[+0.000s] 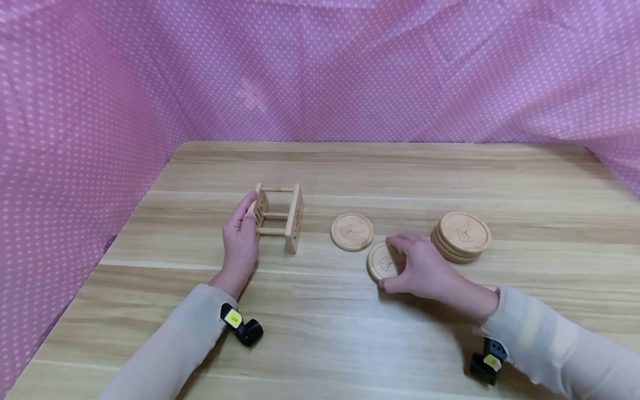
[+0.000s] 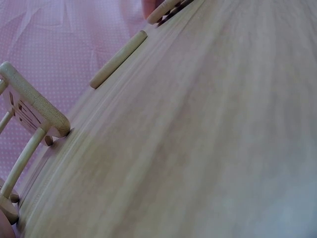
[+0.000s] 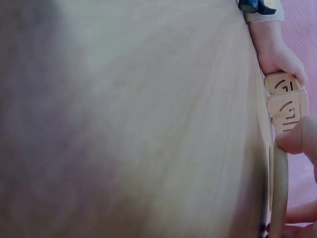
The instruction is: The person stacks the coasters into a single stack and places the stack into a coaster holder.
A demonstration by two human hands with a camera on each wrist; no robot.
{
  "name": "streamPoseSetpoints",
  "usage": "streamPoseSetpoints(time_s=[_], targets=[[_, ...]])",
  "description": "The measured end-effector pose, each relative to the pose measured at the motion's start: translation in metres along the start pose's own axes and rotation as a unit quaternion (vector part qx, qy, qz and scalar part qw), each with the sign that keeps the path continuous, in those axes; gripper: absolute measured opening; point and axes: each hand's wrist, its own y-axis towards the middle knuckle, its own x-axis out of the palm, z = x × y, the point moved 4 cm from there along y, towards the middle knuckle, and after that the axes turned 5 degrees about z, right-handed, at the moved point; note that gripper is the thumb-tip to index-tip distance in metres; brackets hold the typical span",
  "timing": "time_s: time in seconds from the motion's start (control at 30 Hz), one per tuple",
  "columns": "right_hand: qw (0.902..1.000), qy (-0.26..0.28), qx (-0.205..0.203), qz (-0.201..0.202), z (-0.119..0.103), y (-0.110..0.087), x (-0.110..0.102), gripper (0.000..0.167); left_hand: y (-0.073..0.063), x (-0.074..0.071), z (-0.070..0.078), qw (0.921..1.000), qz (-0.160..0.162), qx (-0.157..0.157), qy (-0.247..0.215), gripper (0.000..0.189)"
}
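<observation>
My left hand holds the left end panel of a small wooden coaster rack, thumb at the near side. The rack stands on the table, two slotted panels joined by thin rods. My right hand pinches a round wooden coaster by its edges, thumb at the near side and fingers at the far side. A leaf is engraved on its face. Just beyond it, to the left, another coaster lies flat. In the right wrist view, the pinched coaster is seen edge-on between thumb and fingers.
A stack of several coasters stands to the right, behind my right hand. The wood-grain table reaches back to a pink dotted cloth that hangs behind and along the sides. A black camera is strapped to my left wrist.
</observation>
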Motion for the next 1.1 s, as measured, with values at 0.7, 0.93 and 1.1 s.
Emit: streamPoseSetpoints(time_s=[0.7, 0.93, 1.1], targets=[[0.9976, 0.050, 0.042, 0.022, 0.004, -0.003, -0.015, 0.073, 0.001, 0.000, -0.001, 1.0000, 0.001, 0.007, 0.006, 0.045], [0.9958, 0.058, 0.060, 0.038, -0.002, -0.004, -0.026, 0.076, 0.002, 0.001, -0.002, 1.0000, 0.005, 0.003, 0.000, 0.045], [0.9949, 0.056, 0.065, 0.054, -0.006, -0.006, -0.035, 0.076, 0.002, 0.001, -0.002, 0.9999, 0.008, 0.005, 0.004, 0.044]])
